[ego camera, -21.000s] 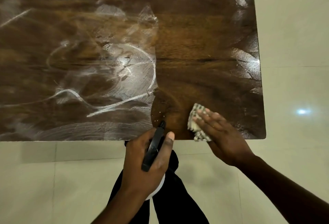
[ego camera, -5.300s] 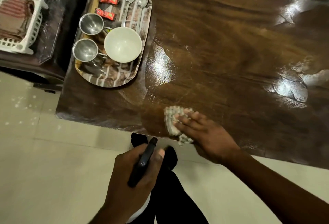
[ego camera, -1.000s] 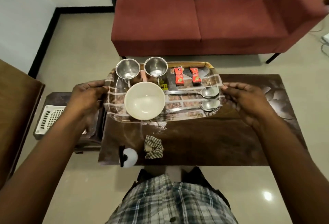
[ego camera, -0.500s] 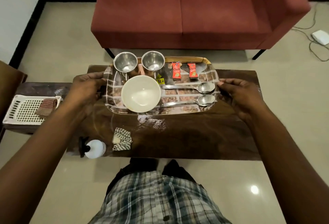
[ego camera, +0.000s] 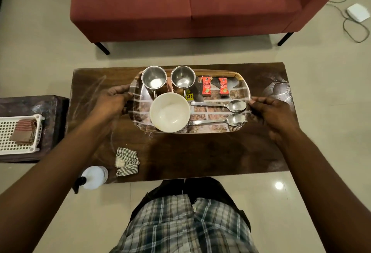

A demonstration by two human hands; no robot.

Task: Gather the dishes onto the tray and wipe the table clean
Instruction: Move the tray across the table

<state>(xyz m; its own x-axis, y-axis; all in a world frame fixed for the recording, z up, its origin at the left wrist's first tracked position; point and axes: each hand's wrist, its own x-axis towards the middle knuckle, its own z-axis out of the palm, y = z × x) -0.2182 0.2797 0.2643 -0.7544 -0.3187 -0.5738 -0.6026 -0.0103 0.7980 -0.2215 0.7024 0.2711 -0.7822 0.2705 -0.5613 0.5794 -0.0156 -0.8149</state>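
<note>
Low rectangular table (ego camera: 200,156), dark glossy wood grain, set on pale floor tiles (ego camera: 40,41); red fabric sofa (ego camera: 180,1) seen at the far side. A darker side table (ego camera: 30,104) at the left carries a white perforated basket (ego camera: 12,132) with a folded brown cloth (ego camera: 24,132). A rounded-rectangle tray (ego camera: 212,112) with brick print is positioned over the far half of the table. It is loaded with two steel cups (ego camera: 154,80) (ego camera: 183,79), a cream bowl (ego camera: 169,112), two steel spoons (ego camera: 218,105) (ego camera: 217,121) and two red sachets (ego camera: 206,86) (ego camera: 223,86). The tray's left rim is gripped by the left hand (ego camera: 112,102), and its right rim by the curled fingers of the right hand (ego camera: 271,112). Lifted or resting: cannot be told. A crumpled striped rag (ego camera: 126,161) and a white spray bottle (ego camera: 93,177) are left at the near-left corner, well apart from both hands.
</note>
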